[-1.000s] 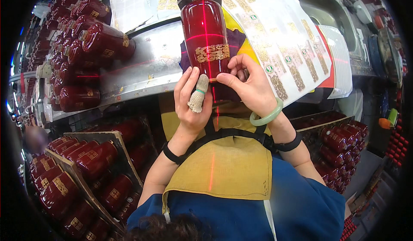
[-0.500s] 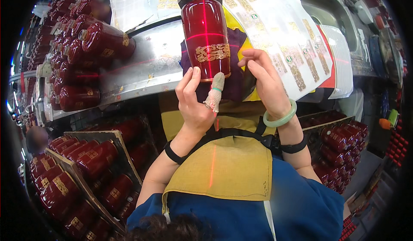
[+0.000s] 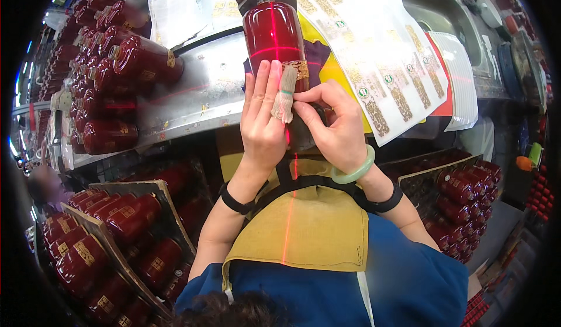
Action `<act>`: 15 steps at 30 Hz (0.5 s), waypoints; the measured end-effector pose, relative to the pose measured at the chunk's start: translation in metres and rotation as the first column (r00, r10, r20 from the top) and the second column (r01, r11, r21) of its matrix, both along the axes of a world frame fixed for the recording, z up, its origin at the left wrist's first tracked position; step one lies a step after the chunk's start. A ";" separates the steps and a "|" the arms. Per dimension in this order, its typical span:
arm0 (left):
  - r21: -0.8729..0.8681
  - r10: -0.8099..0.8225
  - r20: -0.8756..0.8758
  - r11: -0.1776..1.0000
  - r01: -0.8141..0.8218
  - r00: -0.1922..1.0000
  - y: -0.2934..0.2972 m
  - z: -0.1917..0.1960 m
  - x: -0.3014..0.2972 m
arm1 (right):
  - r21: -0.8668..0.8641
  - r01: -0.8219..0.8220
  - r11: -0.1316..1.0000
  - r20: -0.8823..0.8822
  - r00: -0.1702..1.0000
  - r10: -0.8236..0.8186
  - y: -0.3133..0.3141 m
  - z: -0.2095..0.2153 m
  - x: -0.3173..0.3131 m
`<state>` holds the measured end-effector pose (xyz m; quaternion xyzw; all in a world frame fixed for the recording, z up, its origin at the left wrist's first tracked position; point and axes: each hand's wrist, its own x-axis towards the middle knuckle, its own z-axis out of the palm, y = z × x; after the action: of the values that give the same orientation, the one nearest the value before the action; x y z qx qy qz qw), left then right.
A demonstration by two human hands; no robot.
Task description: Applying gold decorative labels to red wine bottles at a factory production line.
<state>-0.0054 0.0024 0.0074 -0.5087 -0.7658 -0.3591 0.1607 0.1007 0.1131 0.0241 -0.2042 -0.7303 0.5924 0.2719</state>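
Note:
A dark red bottle (image 3: 270, 32) lies on a dark purple cloth (image 3: 318, 54), its neck against a dark bracket. Gold patterned label (image 3: 300, 69) shows on its lower part, partly covered by my left hand. My left hand (image 3: 262, 119) rests with fingers stretched out flat over the bottle's lower end. A pale cloth finger cover (image 3: 286, 93) with a green band is on its thumb-side digit. Beside that cover, my right hand (image 3: 339, 122) is pinched at the bottle's lower right edge. What its fingertips hold, if anything, is too small to make out.
A white sheet of gold labels (image 3: 365, 52) lies right of the bottle, near a metal sink (image 3: 450, 26). Several red bottles (image 3: 137, 58) crowd the metal bench (image 3: 204, 79) on the left. Wooden-sided crates (image 3: 160, 201) of bottles stand below. Red laser lines cross the bottle.
My left hand has slid farther up over the bottle and label. My right hand has come in leftward, its spread fingers closing into a pinch at the bottle's edge.

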 end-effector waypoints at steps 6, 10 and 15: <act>0.076 0.072 0.357 0.992 -0.105 0.931 -0.022 -0.022 -0.002 | -0.073 0.091 0.993 0.039 0.995 -0.088 0.008 0.000 0.007; 0.045 0.046 0.017 0.998 -0.047 0.999 -0.006 -0.003 0.004 | -0.059 0.097 0.994 0.035 0.995 -0.095 0.006 0.000 0.008; 0.060 -0.042 0.020 0.997 0.041 0.999 -0.008 -0.018 -0.009 | -0.080 0.081 0.993 0.053 0.996 -0.077 0.003 0.002 0.007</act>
<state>-0.0140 -0.0059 -0.0107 -0.5156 -0.7457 -0.3905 0.1601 0.1074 0.1165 0.0263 -0.2587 -0.7033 0.6052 0.2685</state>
